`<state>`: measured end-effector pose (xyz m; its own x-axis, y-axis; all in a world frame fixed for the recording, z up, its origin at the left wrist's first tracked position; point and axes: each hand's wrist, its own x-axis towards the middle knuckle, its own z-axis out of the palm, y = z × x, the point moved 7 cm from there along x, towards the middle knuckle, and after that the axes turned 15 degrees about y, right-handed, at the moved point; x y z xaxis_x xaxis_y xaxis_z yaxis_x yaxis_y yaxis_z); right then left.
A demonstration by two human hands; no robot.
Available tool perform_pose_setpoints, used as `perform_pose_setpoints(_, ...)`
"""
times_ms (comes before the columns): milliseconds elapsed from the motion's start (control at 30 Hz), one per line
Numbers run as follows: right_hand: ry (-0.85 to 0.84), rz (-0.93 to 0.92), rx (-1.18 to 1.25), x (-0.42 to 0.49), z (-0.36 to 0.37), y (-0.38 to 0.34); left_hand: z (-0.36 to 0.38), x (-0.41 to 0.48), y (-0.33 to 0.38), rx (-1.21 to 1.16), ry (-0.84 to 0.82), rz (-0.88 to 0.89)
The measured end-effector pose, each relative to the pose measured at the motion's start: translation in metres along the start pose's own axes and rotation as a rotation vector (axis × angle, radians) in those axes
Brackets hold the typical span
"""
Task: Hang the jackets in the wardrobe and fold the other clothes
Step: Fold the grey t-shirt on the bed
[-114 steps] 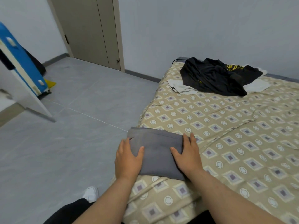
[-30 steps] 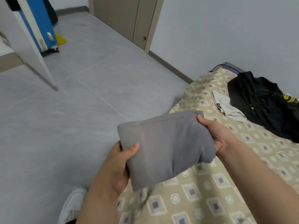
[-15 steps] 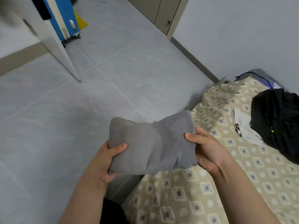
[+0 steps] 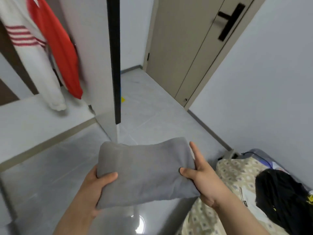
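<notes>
Left hand [image 4: 94, 185]: thumb clamped over the near-left corner of the folded grey garment [image 4: 145, 173]; other fingers hidden beneath it. Right hand [image 4: 203, 180]: thumb pinches the right edge, index finger straight along the side, the rest underneath. The garment is held in the air over glossy grey floor tiles [image 4: 42, 175]. Bed [image 4: 233, 173] at lower right has a beige patterned sheet, with a black garment [image 4: 279, 197] heaped on it. Wardrobe door [image 4: 115, 65] stands open, black-edged; a red-and-white jacket [image 4: 55, 48] hangs left of it. Beige room door [image 4: 186, 48] is shut. Walls are pale grey.
</notes>
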<state>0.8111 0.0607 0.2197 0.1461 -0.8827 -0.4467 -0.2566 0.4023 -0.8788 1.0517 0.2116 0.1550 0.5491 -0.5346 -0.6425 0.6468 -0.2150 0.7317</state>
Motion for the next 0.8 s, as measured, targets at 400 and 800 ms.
perform_pose_setpoints(400, -0.105, -0.350, 0.070, -0.056, 0.057, -0.207, -0.001, -0.091, 0.224, 0.007, 0.107, 0.403)
perform_pose_setpoints(800, -0.359, -0.445, 0.089, -0.047, 0.140, -0.319, -0.011, -0.128, 0.328, -0.128, 0.348, 0.629)
